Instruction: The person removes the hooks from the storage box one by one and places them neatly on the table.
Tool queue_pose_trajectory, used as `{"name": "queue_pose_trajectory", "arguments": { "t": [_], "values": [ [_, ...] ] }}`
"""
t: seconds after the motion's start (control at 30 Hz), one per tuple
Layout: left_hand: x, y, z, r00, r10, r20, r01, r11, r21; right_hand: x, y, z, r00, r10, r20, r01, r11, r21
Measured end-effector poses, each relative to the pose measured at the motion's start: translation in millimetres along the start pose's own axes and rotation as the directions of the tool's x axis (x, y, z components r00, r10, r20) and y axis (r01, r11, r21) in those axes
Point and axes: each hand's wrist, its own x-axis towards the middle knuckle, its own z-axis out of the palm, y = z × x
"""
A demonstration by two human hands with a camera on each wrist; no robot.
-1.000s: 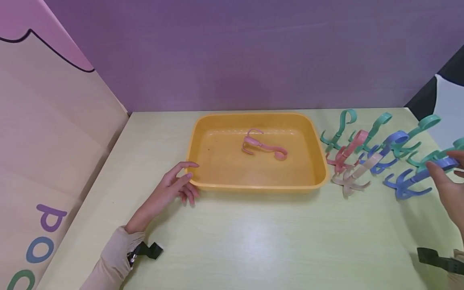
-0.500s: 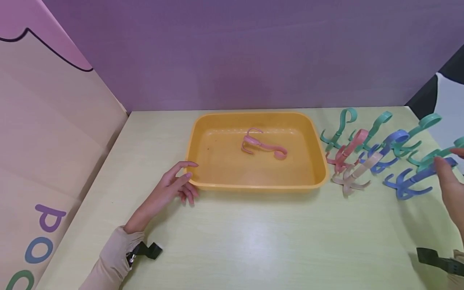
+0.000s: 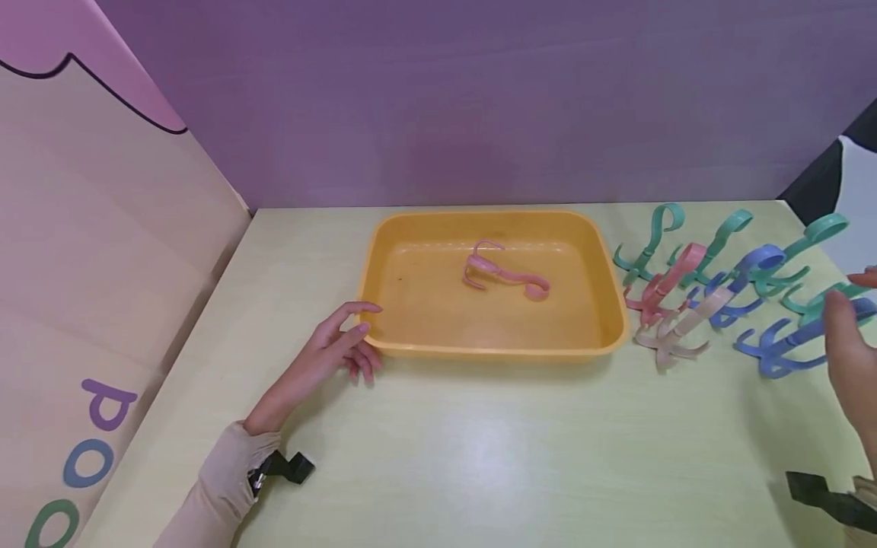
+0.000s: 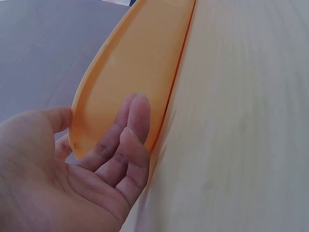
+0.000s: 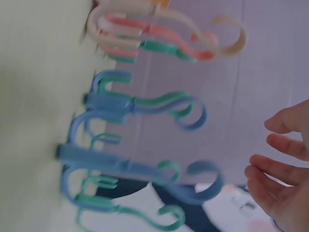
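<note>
Blue, green, pink and pale pink claw hangers, each with several curved prongs and a curled hook, stand on the table's right side. My right hand (image 3: 849,365) is at the near blue claw hanger (image 3: 781,348) in the head view, partly cut off by the edge. In the right wrist view, a gap separates that hand's loosely bent fingers from the blue hanger's curl (image 5: 207,181); it holds nothing. A yellow tray (image 3: 479,354) holds a pink claw hanger (image 3: 503,275) lying on its side. My left hand (image 3: 329,350) rests at the tray's front left corner, fingers relaxed, touching the rim.
Behind the near blue hanger stand another blue hanger (image 3: 736,285), a pink hanger (image 3: 661,293), a pale pink hanger (image 3: 678,331) and several green hangers (image 3: 647,247). A purple panel (image 3: 479,106) rises behind the table (image 3: 479,441); a pale panel (image 3: 123,213) borders its left.
My right hand has drawn slightly right, away from the near blue hanger's curl it was at. The left hand and tray stay put; the head view has shifted slightly.
</note>
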Motion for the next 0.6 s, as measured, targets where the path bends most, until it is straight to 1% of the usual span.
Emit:
{"name": "queue_pose_trajectory", "arguments": {
  "t": [0.07, 0.17, 0.23, 0.37, 0.43, 0.6],
  "values": [
    [0.5, 0.1, 0.4, 1.0, 0.0, 0.002, 0.0, 1.0, -0.004, 0.0, -11, -2, 0.999, -0.053, -0.01, 0.053, 0.998, 0.026],
    [1.1, -0.1, 0.9, 1.0, 0.001, 0.002, 0.0, 1.0, -0.012, -0.6, -26, -4, 0.995, -0.098, -0.012, 0.098, 0.992, 0.076],
    [1.4, -0.8, 0.7, 1.0, 0.004, 0.004, -0.004, 1.0, -0.016, -1.0, -37, -6, 0.987, -0.158, -0.001, 0.157, 0.982, 0.107],
    [2.1, -2.5, 0.1, 1.0, 0.011, 0.004, -0.011, 1.0, -0.02, -3.5, -63, -11, 0.961, -0.274, 0.034, 0.267, 0.953, 0.141],
    [2.0, -3.0, -0.2, 1.0, 0.015, 0.005, -0.015, 1.0, -0.023, -4.1, -78, -12, 0.947, -0.318, 0.048, 0.308, 0.939, 0.151],
    [0.8, -2.2, -0.5, 1.0, 0.016, 0.002, -0.015, 1.0, -0.021, 0.5, -108, -9, 0.902, -0.423, 0.081, 0.409, 0.9, 0.149]
  ]
}}
